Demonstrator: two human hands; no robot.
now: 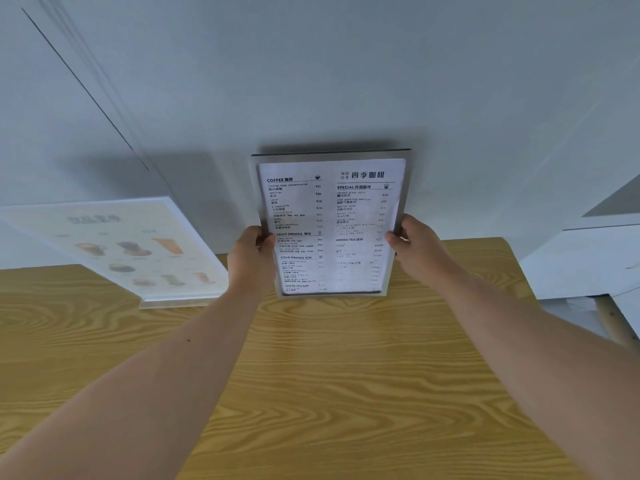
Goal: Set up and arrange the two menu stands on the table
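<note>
I held a clear, metal-edged upright menu stand carrying a white printed coffee menu (332, 225) with both hands at the far side of the light wood-grain table (346, 393). My left hand (250, 261) was closed on the stand's left edge about halfway up, thumb across the front face and fingers wrapped behind. My right hand (417, 249) was closed on the right edge at a similar height, thumb on the front and the other fingers out of sight behind the panel. Both forearms were extended forward over the tabletop.

The stand was upright and faced me, its top close to the grey wall (346, 81) behind it. Its lower edge lay at the level of the table's far portion; whether it rested on the surface or was just above it could not be determined. The headings "COFFEE", "SPECIAL", "FRUIT DRINKS" and "COLD DRINKS" were legible; the lower right text was washed out by glare.

The second stand, a clear acrylic holder with a cream drinks menu showing pictured beverages (131, 247), stood on the table to the left of the first, apart from it. It was angled, its clear base (173, 303) on the tabletop. Its print was blurred.

A white cabinet (588, 258) stood beyond the table's right end.
</note>
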